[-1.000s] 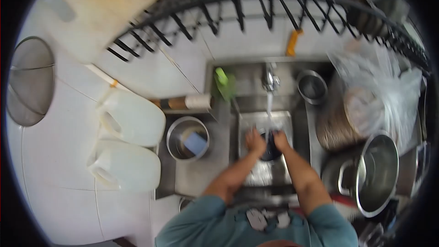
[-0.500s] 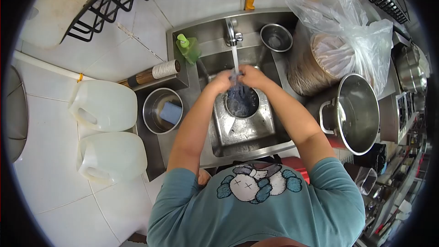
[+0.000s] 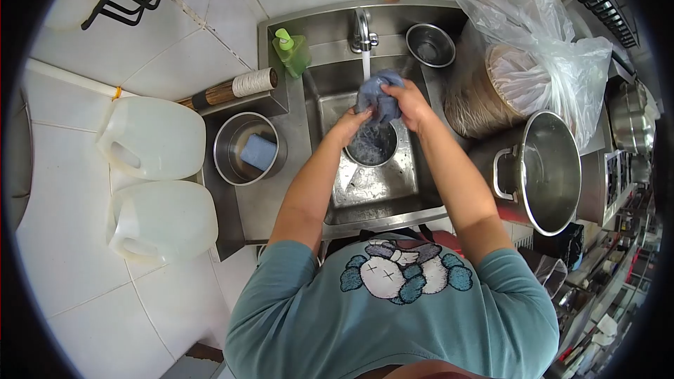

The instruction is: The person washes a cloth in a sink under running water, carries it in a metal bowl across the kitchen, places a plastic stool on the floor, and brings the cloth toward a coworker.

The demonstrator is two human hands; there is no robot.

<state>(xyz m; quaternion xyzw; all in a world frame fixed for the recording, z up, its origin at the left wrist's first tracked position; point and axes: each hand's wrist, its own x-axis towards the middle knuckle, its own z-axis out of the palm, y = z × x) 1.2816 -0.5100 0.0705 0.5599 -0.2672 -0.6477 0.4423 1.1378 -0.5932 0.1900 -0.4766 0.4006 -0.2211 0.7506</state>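
A wet blue-grey cloth (image 3: 380,95) is bunched between my two hands, over the sink (image 3: 382,193). My left hand (image 3: 350,125) grips its lower left edge, and my right hand (image 3: 411,104) is closed on its right side. Water from the faucet (image 3: 363,34) runs down right behind the cloth. Beneath it, a round metal bowl (image 3: 372,158) stands in the sink with water in it. The fingertips are partly hidden by the folds.
Left of the sink stand a metal pot (image 3: 228,168) holding a blue sponge (image 3: 258,151), and a green soap bottle (image 3: 293,54). Two translucent jugs (image 3: 158,137) lie farther left. At right are a small bowl (image 3: 430,45), a plastic-bagged bundle (image 3: 484,91) and a large pot (image 3: 551,175).
The cloth has come up from the bowl and is now bunched higher, in plain view. My right hand has shifted right, away from my left. The camera view has shifted slightly.
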